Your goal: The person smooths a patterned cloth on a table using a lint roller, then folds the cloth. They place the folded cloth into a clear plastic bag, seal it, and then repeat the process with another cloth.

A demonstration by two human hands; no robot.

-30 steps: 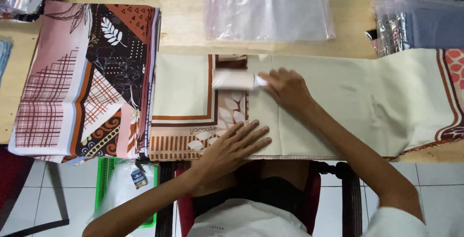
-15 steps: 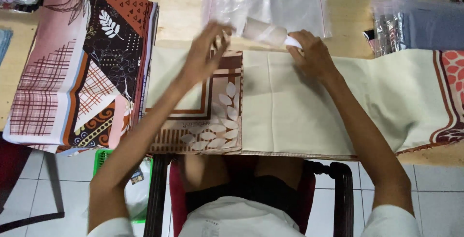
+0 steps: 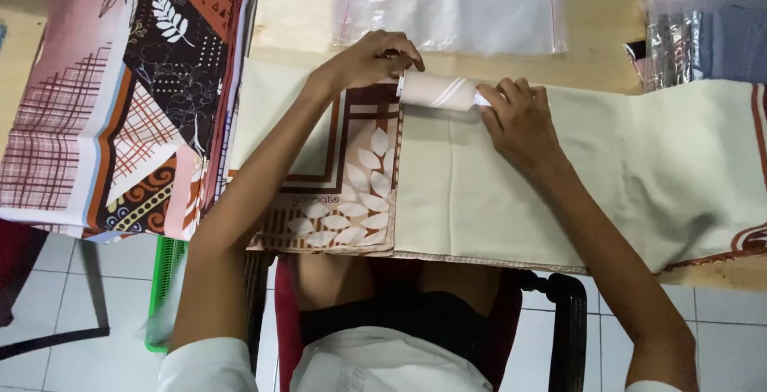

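Observation:
A long cream cloth (image 3: 559, 176) with brown leaf-patterned borders lies folded across the wooden table (image 3: 296, 16). At its far edge sits a small cream roll (image 3: 438, 91) with thin stripes. My left hand (image 3: 369, 58) pinches the roll's left end. My right hand (image 3: 518, 112) presses on its right end and rests on the cloth. A folded section with white leaves and brown bands (image 3: 343, 176) shows under my left forearm.
A stack of folded patterned cloths (image 3: 128, 96) in pink, black and orange lies at the left. A transparent zip bag (image 3: 451, 0) lies beyond the roll. Bagged grey cloths (image 3: 703, 36) sit at the far right. A red chair (image 3: 551, 312) is below me.
Both hands moved from the cloth's middle to its far edge. The small folded piece has become a roll held between them, and the cloth's brown-patterned section shifted.

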